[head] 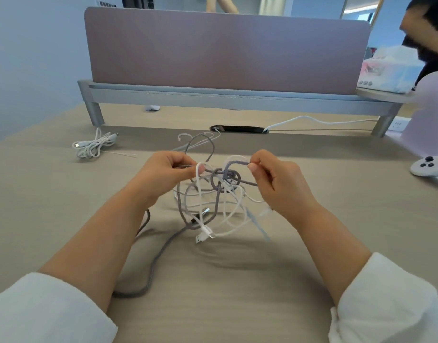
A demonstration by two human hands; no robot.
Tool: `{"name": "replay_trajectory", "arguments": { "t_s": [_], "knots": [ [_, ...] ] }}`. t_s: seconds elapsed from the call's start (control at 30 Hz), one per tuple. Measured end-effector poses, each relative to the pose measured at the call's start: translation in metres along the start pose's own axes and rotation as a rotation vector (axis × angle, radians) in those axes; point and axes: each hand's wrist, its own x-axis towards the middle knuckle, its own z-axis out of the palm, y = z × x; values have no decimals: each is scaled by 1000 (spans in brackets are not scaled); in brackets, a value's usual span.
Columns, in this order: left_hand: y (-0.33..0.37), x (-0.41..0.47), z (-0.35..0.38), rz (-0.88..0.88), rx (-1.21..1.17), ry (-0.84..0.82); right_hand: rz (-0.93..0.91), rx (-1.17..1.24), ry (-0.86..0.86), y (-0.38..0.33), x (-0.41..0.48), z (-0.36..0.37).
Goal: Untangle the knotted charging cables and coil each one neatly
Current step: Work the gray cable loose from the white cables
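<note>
Both hands are working the knot above the tabletop (237,280).
Left hand (163,174) is pinching a white cable (197,184); right hand (277,184) is pinching a grey braided loop (237,161), the knot (222,178) hanging between both grips.

No legible text, label, brand or number found. Tissue pack (386,70) at far right carries a pink-and-blue print (too blurred to read). White controller (427,167) shows dark buttons, no readable marks. Cables and desk (237,293): unmarked.
</note>
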Motion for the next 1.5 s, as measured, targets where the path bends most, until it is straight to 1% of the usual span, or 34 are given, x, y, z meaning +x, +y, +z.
{"name": "replay_trajectory", "arguments": {
  "t_s": [0.07, 0.13, 0.23, 0.27, 0.3, 0.37, 0.4, 0.47, 0.53, 0.6, 0.63, 0.73, 0.8, 0.87, 0.93, 1.0, 1.03, 1.13, 1.2, 1.23, 1.27, 1.3, 1.33, 1.4, 1.47, 1.5],
  "knots": [
    [-1, 1, -2, 14, 7, 63, -81, -72, -10, -5, 1, 1],
    [-4, 1, 1, 55, 150, 63, -174, -153, -64, -6, -1, 4],
    [-7, -3, 7, 95, 592, -71, -241, -190, -198, -2, -2, 11],
    [-7, -3, 9, 101, 693, -128, -239, -188, -233, 0, -2, 13],
    [-8, -3, 12, 91, 734, -177, -232, -186, -260, 1, -3, 15],
    [-10, -4, 19, 37, 697, -235, -223, -193, -321, 3, -5, 19],
    [-11, -3, 22, 8, 653, -235, -222, -196, -366, 4, -6, 20],
    [-12, -4, 28, -40, 537, -199, -217, -185, -434, 3, -8, 23],
    [-14, -4, 31, -66, 440, -138, -172, -132, -460, 2, -8, 22],
    [-17, -4, 32, -42, 443, -95, -40, -66, -414, 0, -8, 21],
    [-19, -4, 33, -21, 453, -93, 29, -64, -359, 1, -7, 21],
    [-20, -4, 37, 51, 410, -116, 187, -145, -184, 4, -5, 21],
    [-19, -5, 40, 105, 378, -135, 260, -172, -184, 6, -5, 22],
    [-18, -6, 41, 146, 321, -171, 282, -186, -227, 9, -6, 24],
    [-16, -7, 42, 159, 230, -195, 239, -158, -172, 9, -5, 24],
    [-14, -7, 42, 130, 118, -163, 252, -20, -57, 5, -5, 23],
    [-12, -6, 42, 119, 87, -133, 311, 85, -26, 2, -5, 23],
    [-9, -5, 46, 150, 163, -20, 492, 458, -54, -4, -2, 23],
    [-6, -5, 50, 155, 221, 63, 580, 775, -48, -9, 0, 20],
    [-5, -5, 51, 138, 215, 81, 619, 941, -22, -11, 1, 17],
    [-4, -4, 51, 109, 186, 81, 645, 1056, 15, -11, 2, 15],
    [-3, -4, 50, 72, 149, 70, 652, 1110, 35, -11, 2, 14],
    [-1, -5, 50, 34, 105, 51, 645, 1078, 27, -10, 2, 14],
    [-1, -6, 48, -4, 19, 5, 585, 858, -19, -3, -1, 15],
    [-6, -6, 42, 20, 37, -8, 491, 631, -91, 4, -3, 19],
    [-7, -5, 38, 21, 68, -18, 462, 556, -120, 5, -4, 20]
  ]
}}
